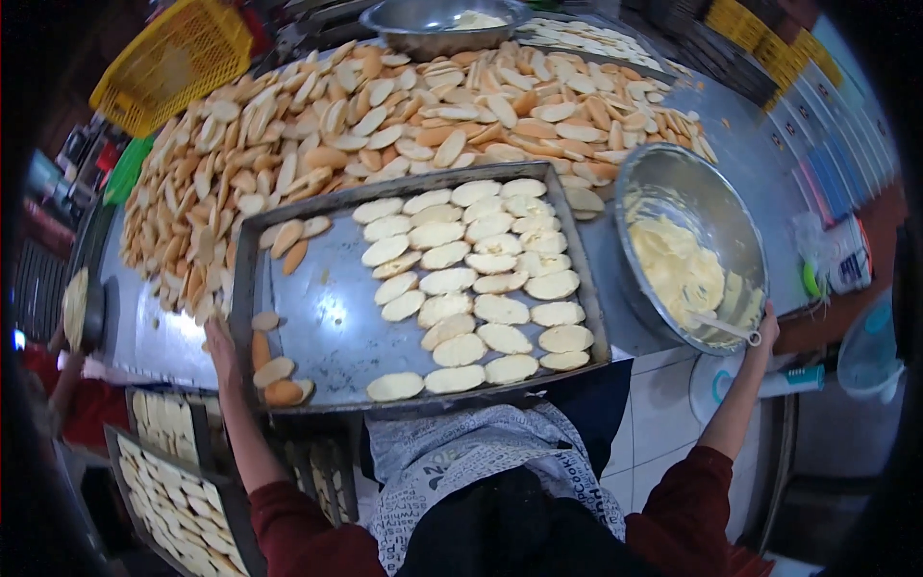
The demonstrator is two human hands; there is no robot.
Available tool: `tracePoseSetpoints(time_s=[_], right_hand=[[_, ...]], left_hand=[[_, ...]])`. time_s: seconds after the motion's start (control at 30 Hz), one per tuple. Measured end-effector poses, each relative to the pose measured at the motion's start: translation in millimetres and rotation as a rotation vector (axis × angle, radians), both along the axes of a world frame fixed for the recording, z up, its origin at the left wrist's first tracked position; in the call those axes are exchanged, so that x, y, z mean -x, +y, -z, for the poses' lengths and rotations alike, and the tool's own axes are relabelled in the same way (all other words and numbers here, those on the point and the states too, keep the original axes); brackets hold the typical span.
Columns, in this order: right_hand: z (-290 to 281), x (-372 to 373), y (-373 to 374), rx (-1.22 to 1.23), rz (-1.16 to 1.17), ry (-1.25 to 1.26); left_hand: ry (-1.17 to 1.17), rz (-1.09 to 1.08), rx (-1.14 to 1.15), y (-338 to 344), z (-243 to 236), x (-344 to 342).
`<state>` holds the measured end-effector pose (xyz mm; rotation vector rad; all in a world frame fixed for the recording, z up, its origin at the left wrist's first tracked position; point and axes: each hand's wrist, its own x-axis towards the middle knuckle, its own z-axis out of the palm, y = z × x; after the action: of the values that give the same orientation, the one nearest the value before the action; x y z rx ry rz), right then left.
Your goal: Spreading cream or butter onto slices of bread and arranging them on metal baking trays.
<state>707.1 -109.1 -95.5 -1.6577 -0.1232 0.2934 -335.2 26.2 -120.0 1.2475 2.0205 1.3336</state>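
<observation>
In front of me a large metal baking tray [332, 332] lies slanted at the table's near edge. Rows of oval bread slices [445, 310] coated with pale cream fill its right part, and a few plain slices [279, 369] sit along its left side. My left hand [221, 344] is against the outside of the tray's left wall, beside the bread pile; its fingers are mostly hidden. At the right, a tilted metal bowl [630, 226] holds thick pale-yellow cream [676, 264] and a spatula [726, 327]. My right hand [767, 327] is closed on the bowl's rim near the spatula handle.
A big heap of plain bread slices [385, 115] covers the far side of the table. Behind it are another metal bowl [433, 38], a filled tray [591, 43] and a yellow basket [178, 62]. Coated slices fill trays [178, 500] at lower left. Another person's arm [65, 385] shows at far left.
</observation>
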Motion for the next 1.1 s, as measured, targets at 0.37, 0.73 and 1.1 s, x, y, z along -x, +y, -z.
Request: tracePoseSetpoints(time_s=[0.37, 0.73, 1.1], right_hand=[[-33, 46, -35, 0.214, 0.198, -0.646], [-131, 302, -54, 0.276, -0.042, -1.52], [-146, 273, -7, 0.96, -0.721, -0.997]], left_hand=[[0.092, -0.071, -0.063, 2, -21, -32], [-0.006, -0.168, -0.252, -45, -30, -55], [0.019, -0.447, -0.259, -86, -21, -103]])
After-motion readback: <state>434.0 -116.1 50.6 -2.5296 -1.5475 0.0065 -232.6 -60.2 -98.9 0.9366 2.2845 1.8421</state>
